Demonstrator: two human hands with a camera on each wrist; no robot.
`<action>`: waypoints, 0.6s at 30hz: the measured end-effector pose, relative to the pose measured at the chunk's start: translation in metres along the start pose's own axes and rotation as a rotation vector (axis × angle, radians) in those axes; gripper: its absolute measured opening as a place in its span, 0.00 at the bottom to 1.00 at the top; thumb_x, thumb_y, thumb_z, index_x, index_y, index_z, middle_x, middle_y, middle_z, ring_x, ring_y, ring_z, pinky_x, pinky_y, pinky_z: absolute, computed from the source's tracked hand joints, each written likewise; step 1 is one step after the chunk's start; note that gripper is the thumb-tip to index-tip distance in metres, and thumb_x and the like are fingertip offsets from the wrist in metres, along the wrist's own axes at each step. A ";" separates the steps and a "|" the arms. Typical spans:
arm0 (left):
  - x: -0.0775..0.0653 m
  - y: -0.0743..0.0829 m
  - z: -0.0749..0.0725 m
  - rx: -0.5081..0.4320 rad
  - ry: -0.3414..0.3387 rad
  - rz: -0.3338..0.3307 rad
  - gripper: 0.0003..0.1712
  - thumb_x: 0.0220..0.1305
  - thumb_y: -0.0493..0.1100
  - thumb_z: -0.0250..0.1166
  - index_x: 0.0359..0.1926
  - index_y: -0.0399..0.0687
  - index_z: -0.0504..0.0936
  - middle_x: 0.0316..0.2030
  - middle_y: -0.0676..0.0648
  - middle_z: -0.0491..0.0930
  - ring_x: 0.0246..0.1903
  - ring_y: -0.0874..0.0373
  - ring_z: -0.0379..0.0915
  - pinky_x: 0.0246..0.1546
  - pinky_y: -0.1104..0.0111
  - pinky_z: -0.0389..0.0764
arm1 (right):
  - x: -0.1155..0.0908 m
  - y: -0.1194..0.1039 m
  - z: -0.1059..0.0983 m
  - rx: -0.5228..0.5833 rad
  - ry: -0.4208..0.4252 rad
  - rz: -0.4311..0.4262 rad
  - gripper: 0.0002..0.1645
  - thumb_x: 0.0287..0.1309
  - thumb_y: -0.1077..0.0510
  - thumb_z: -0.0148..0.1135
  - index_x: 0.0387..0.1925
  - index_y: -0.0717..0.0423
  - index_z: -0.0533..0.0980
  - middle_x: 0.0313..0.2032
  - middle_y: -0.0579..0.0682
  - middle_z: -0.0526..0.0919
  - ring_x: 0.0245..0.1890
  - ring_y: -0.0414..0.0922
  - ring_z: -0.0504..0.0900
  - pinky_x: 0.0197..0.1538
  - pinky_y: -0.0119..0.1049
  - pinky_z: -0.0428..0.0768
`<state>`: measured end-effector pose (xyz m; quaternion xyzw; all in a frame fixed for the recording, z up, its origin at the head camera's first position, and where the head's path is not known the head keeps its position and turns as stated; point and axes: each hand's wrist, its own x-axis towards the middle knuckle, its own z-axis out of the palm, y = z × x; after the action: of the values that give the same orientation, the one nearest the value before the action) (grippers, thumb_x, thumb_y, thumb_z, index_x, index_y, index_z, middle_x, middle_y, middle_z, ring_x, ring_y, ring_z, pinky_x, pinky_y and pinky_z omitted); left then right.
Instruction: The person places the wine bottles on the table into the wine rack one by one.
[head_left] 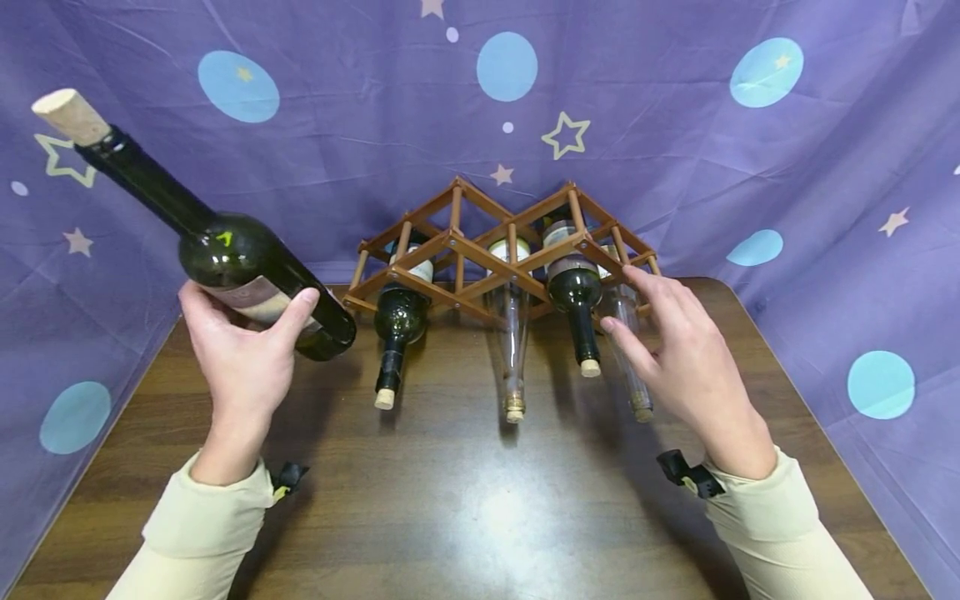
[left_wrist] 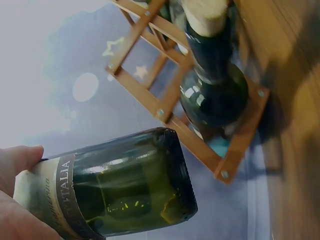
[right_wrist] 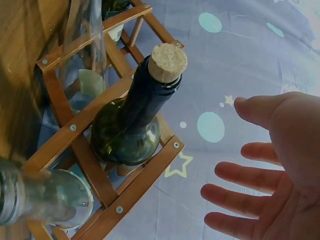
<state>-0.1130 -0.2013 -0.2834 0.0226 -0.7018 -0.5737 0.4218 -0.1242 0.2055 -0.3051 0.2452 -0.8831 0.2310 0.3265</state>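
Observation:
A dark green wine bottle (head_left: 238,250) with a cork and a label is held by my left hand (head_left: 243,358), left of the wooden wine rack (head_left: 480,253). Its neck tilts up to the left, and its base points toward the rack in the left wrist view. My right hand (head_left: 688,354) is beside the rack's right end, fingers spread with nothing in them; from the head view I cannot tell whether they touch it. Nearest to it are a clear bottle (head_left: 624,329) and a corked green bottle (right_wrist: 127,127), both lying in the rack.
Toward the rack's left end lies another dark green bottle (head_left: 402,317); a clear bottle (head_left: 512,333) lies in the middle. Their corked necks stick out over the brown wooden table (head_left: 450,508). A purple patterned cloth (head_left: 337,150) hangs behind and on both sides.

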 end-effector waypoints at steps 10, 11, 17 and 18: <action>-0.012 0.012 0.022 -0.249 -0.049 -0.021 0.44 0.40 0.26 0.76 0.61 0.38 0.66 0.55 0.42 0.73 0.56 0.50 0.69 0.61 0.64 0.66 | 0.006 -0.010 0.004 0.026 -0.004 0.005 0.43 0.56 0.48 0.71 0.70 0.57 0.67 0.61 0.57 0.76 0.63 0.54 0.72 0.67 0.45 0.65; -0.014 0.013 0.024 -0.261 -0.053 -0.018 0.44 0.40 0.26 0.76 0.61 0.38 0.66 0.56 0.41 0.73 0.56 0.50 0.69 0.61 0.64 0.66 | 0.006 -0.011 0.004 0.030 -0.004 0.005 0.43 0.56 0.48 0.71 0.70 0.57 0.67 0.61 0.57 0.76 0.62 0.54 0.72 0.67 0.45 0.65; -0.025 0.018 0.037 -0.317 -0.068 -0.024 0.43 0.41 0.26 0.76 0.59 0.37 0.66 0.52 0.40 0.76 0.53 0.50 0.72 0.58 0.64 0.69 | 0.008 -0.016 0.008 0.056 0.011 -0.015 0.45 0.53 0.49 0.73 0.69 0.59 0.68 0.60 0.58 0.76 0.61 0.53 0.73 0.64 0.45 0.68; -0.026 0.019 0.039 -0.339 -0.073 -0.028 0.43 0.41 0.25 0.76 0.59 0.37 0.66 0.52 0.40 0.76 0.52 0.50 0.73 0.57 0.65 0.70 | 0.008 -0.017 0.009 0.058 0.010 -0.020 0.45 0.53 0.49 0.73 0.69 0.60 0.68 0.60 0.58 0.77 0.61 0.53 0.73 0.64 0.45 0.68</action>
<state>-0.1116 -0.1509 -0.2824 -0.0601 -0.6095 -0.6901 0.3856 -0.1237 0.1850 -0.3013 0.2622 -0.8720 0.2542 0.3261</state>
